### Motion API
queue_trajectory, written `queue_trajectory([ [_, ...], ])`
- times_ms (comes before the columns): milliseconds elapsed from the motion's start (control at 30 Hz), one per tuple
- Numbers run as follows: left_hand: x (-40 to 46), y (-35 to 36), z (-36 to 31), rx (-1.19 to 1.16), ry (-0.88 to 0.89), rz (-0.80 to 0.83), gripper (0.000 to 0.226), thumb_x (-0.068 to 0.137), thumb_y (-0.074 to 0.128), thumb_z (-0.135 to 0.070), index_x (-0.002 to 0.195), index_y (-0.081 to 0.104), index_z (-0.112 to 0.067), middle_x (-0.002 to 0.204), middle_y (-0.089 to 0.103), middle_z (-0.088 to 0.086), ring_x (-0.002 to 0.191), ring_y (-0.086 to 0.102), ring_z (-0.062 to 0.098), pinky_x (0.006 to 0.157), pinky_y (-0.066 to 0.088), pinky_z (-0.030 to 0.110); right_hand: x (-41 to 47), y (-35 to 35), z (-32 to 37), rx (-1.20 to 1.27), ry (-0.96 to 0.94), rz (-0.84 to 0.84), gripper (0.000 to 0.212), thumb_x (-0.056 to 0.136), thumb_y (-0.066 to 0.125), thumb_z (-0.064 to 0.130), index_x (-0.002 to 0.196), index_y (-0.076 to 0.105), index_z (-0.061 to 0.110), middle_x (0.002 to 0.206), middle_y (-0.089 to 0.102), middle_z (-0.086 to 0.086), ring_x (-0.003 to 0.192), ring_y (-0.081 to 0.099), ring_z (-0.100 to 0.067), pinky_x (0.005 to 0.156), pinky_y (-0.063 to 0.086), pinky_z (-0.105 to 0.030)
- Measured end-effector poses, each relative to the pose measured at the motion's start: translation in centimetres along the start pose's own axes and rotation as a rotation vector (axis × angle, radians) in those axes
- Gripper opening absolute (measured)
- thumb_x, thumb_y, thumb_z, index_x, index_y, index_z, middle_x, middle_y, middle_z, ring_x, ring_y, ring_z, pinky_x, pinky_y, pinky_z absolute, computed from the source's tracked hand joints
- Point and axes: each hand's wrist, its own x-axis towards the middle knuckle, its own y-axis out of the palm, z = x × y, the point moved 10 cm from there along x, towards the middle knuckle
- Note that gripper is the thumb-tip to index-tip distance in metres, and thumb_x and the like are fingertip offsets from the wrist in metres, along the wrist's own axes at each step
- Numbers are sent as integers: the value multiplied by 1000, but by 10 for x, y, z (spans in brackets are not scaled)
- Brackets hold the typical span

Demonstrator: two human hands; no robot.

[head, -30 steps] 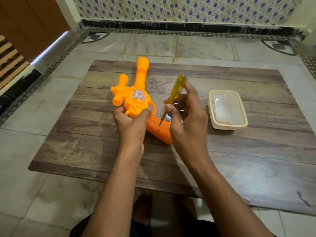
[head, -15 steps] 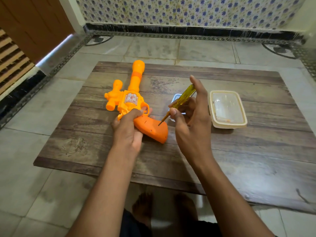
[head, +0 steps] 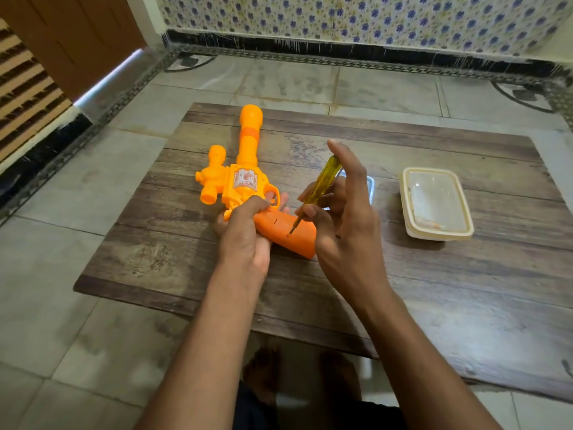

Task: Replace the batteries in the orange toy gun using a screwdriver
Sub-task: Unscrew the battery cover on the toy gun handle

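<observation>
Two bare hands are working over a low, dark wood-grain table (head: 434, 290) that is sitting on a grey tiled floor (head: 62, 259). Your left hand (head: 245, 237) is gripping the orange plastic toy gun (head: 242, 184) where the body meets the handle, fingers curled over the top near the trigger guard. The gun is lying on its side on the table, its long barrel pointing away from you toward the blue-flowered tiled wall (head: 372, 17), and its darker orange handle (head: 288, 232) is angling toward your right hand.

Your right hand (head: 344, 231) is pinching a screwdriver with a translucent yellow handle (head: 322, 181) between the thumb and the curled middle fingers, while the index finger is standing straight up beside the top of the tool. The screwdriver is tilting, top away from you and to the right, and its thin metal tip (head: 293, 228) is touching the flat side of the gun's handle at a small dark hole; a short dark slot is showing just to the left of it.

A cream rectangular plastic container (head: 412, 212) with a clear inside is resting on the table to the right, well apart from the gun. A smaller pale, clear-looking container (head: 369, 184) is peeking out just behind your right hand, mostly hidden. Your bare feet (head: 263, 367) are showing below the near table edge.
</observation>
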Motion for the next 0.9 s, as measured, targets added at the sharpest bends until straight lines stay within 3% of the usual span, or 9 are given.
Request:
queue_trajectory([
  [100, 5, -4, 1, 4, 8, -1, 60, 82, 60, 16, 140, 53, 2, 123, 68, 30, 91, 77, 43, 80, 63, 56, 0, 2, -3, 12, 6, 27, 78, 88, 56, -4, 151, 29, 33, 124, 62, -8, 85, 68, -28, 80, 58, -43],
  [200, 4, -3, 0, -3, 4, 21, 78, 69, 77, 6, 143, 53, -3, 133, 65, 27, 104, 73, 47, 90, 59, 63, -2, 2, -5, 42, 20, 34, 79, 88, 55, -11, 151, 31, 30, 107, 65, -11, 88, 69, -28, 82, 58, -46],
  [333, 2, -2, 3, -3, -32, 61, 62, 86, 75, -3, 144, 54, -8, 134, 66, 20, 100, 75, 42, 79, 63, 58, -1, -1, -6, 90, 36, 18, 77, 89, 55, -16, 150, 32, 24, 95, 64, -14, 87, 70, -28, 80, 59, -50],
  [467, 4, 0, 3, -1, -38, 86, 67, 84, 75, 2, 145, 52, -9, 137, 64, 22, 101, 75, 44, 84, 58, 67, -2, 0, -4, 129, 37, 15, 76, 89, 52, -20, 151, 32, 18, 97, 65, -16, 89, 70, -27, 82, 58, -51],
  [600, 5, 0, 6, -9, -47, 107, 67, 86, 72, 5, 147, 49, -10, 138, 63, 25, 105, 73, 46, 87, 54, 72, -3, -1, -3, 144, 46, -2, 78, 86, 49, -25, 152, 32, 13, 97, 66, -15, 87, 70, -24, 82, 59, -46],
  [733, 5, 1, 10, 4, -65, 111, 65, 88, 70, 4, 148, 48, -6, 137, 62, 29, 99, 76, 40, 76, 61, 62, -3, 3, -1, 90, 22, 4, 80, 83, 48, -23, 150, 34, 19, 94, 64, -17, 81, 68, -24, 76, 58, -43],
  [800, 6, -3, 9, 17, -57, 82, 68, 86, 73, 4, 148, 48, -4, 136, 63, 29, 94, 77, 38, 69, 62, 56, -2, 5, 3, 46, -10, 32, 78, 82, 49, -22, 149, 35, 17, 93, 65, -16, 81, 68, -24, 76, 58, -30],
  [833, 7, -5, 8, 25, -48, 73, 71, 83, 75, 5, 148, 48, -4, 136, 62, 29, 95, 77, 39, 70, 62, 54, -3, 7, 7, 20, -31, 57, 76, 83, 49, -21, 148, 35, 16, 93, 65, -17, 80, 68, -27, 76, 57, -23],
  [900, 9, -6, 6, 32, -36, 74, 78, 77, 80, 4, 148, 48, -2, 138, 61, 31, 104, 73, 45, 76, 61, 57, -3, 13, 12, -33, -70, 112, 73, 83, 50, -17, 146, 36, 18, 93, 63, -20, 78, 66, -33, 75, 57, -27],
])
